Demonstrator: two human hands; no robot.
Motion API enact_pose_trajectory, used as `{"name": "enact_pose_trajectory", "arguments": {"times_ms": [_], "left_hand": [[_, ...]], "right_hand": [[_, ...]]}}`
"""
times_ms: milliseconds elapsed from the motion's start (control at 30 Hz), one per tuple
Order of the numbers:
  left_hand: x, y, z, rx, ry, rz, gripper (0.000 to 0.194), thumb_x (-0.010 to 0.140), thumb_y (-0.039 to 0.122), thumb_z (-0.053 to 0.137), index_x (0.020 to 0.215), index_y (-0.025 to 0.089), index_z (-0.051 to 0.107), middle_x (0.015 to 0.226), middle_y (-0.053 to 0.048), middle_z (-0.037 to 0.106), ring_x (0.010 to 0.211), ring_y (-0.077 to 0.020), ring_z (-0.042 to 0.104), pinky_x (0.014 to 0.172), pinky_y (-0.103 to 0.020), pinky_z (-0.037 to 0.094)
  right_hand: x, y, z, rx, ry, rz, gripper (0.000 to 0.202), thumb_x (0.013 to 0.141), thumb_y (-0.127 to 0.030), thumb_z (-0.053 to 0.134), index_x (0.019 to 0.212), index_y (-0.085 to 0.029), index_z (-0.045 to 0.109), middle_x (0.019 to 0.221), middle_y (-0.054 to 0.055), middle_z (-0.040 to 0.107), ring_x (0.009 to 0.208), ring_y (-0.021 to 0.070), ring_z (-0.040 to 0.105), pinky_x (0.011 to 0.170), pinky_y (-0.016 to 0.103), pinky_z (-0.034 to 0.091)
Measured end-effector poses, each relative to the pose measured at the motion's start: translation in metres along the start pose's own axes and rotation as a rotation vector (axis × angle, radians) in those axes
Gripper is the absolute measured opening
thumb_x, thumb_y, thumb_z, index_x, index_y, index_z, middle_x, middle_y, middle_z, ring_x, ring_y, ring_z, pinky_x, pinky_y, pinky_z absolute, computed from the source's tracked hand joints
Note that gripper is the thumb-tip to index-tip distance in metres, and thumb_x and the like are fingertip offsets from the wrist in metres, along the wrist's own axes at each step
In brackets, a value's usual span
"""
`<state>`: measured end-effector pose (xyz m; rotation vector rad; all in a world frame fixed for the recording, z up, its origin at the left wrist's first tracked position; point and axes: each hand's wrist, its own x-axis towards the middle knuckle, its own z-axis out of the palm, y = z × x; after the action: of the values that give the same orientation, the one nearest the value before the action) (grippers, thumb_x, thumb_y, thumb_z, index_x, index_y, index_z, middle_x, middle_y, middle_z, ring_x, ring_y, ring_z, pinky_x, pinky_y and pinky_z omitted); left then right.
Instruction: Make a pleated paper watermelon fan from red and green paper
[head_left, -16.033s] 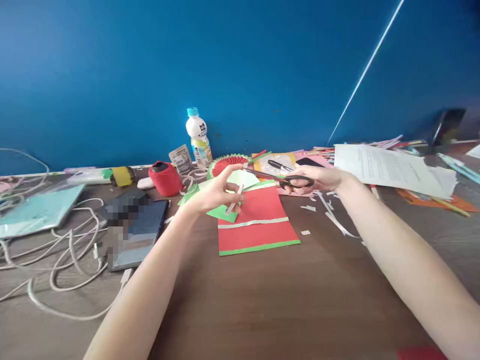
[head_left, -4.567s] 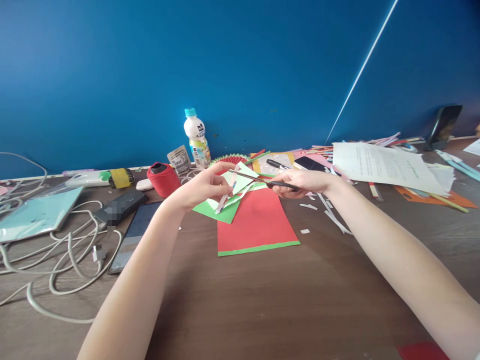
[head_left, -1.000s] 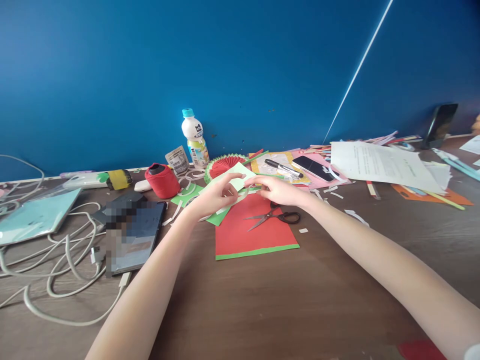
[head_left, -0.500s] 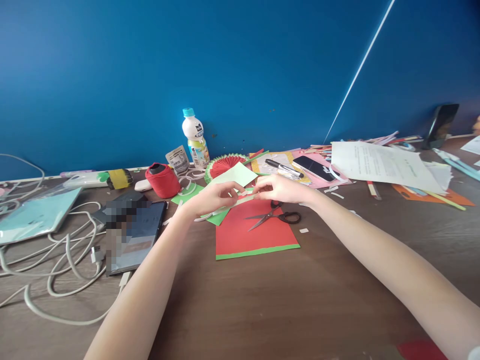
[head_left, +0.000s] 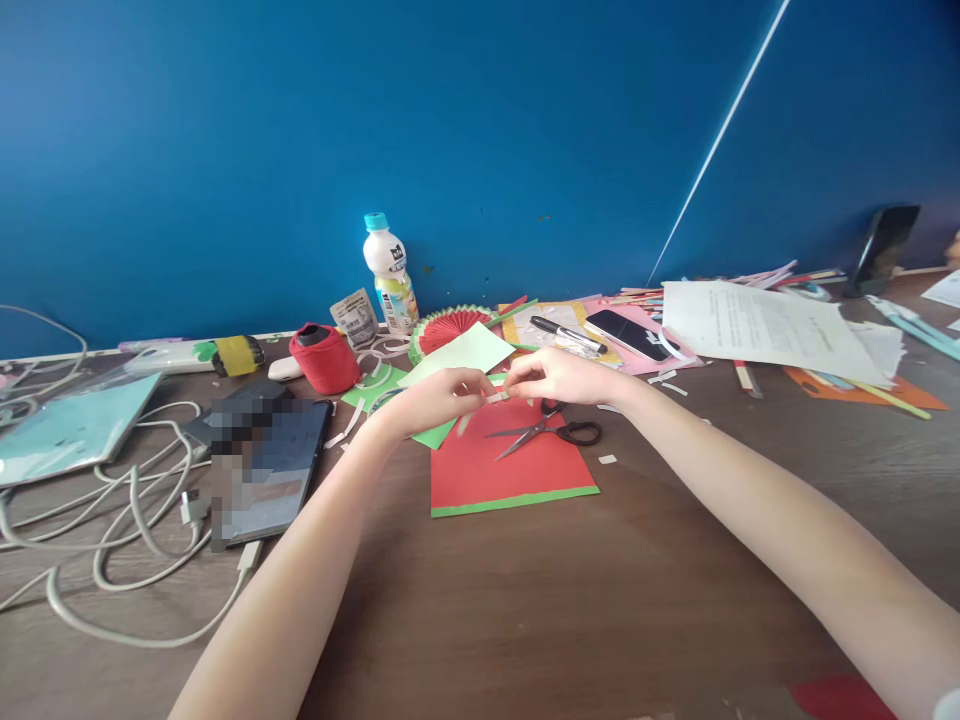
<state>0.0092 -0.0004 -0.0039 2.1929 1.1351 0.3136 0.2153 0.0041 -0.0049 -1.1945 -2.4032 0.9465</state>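
Observation:
Red paper [head_left: 510,468] with a green strip along its near edge lies on the table, black-handled scissors [head_left: 579,433] resting open on it. Over its far edge my left hand [head_left: 450,393] and my right hand [head_left: 550,377] nearly meet, fingers pinched. A small whitish strip [head_left: 498,397] shows between the fingertips, at my right hand's fingers. What my left fingers grip is too small to make out. Behind them lie a pale green sheet [head_left: 469,352] and a red-and-green pleated paper fan [head_left: 452,328].
At the left are white cables [head_left: 135,500], a dark tablet [head_left: 281,480] and a red roll [head_left: 326,362]. A bottle [head_left: 390,275] stands by the blue wall. Rightward are a marker [head_left: 566,333], a phone [head_left: 630,334] and a printed sheet [head_left: 757,325].
My left hand has shifted slightly right, closer to my right hand. Less of the whitish strip shows between the fingers. The scissors and red paper look unmoved.

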Motion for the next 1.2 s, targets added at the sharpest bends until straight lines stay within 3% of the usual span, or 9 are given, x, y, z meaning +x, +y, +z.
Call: {"name": "enact_pose_trajectory", "arguments": {"times_ms": [200, 633, 1200], "left_hand": [[0.0021, -0.0015, 0.0023, 0.006, 0.090, 0.048, 0.025, 0.075, 0.039, 0.047, 0.083, 0.022, 0.063, 0.102, -0.003, 0.056, 0.095, -0.0193, 0.052, 0.079, -0.028, 0.042], [-0.0002, 0.0046, 0.0030, -0.040, 0.087, -0.042, 0.025, 0.075, 0.040, 0.049, 0.079, 0.020, 0.063, 0.082, 0.001, 0.064, 0.072, -0.0141, 0.054, 0.066, -0.024, 0.039], [0.0007, 0.0012, 0.0040, -0.105, 0.098, -0.026, 0.023, 0.072, 0.037, 0.049, 0.081, 0.020, 0.063, 0.090, -0.001, 0.065, 0.085, -0.0181, 0.058, 0.074, -0.027, 0.044]], "right_hand": [[0.0022, 0.0012, 0.0015, -0.013, 0.036, -0.019, 0.023, 0.077, -0.032, 0.049, 0.083, -0.016, 0.065, 0.073, 0.002, 0.059, 0.059, 0.0101, 0.046, 0.052, 0.024, 0.032], [0.0016, 0.0018, 0.0018, 0.042, 0.026, -0.024, 0.023, 0.078, -0.032, 0.050, 0.084, -0.017, 0.066, 0.069, 0.002, 0.062, 0.059, 0.0107, 0.050, 0.054, 0.024, 0.034], [0.0028, 0.0058, 0.0034, 0.067, 0.044, -0.041, 0.024, 0.079, -0.034, 0.050, 0.087, -0.018, 0.066, 0.076, 0.002, 0.064, 0.060, 0.0111, 0.051, 0.053, 0.025, 0.034]]}}
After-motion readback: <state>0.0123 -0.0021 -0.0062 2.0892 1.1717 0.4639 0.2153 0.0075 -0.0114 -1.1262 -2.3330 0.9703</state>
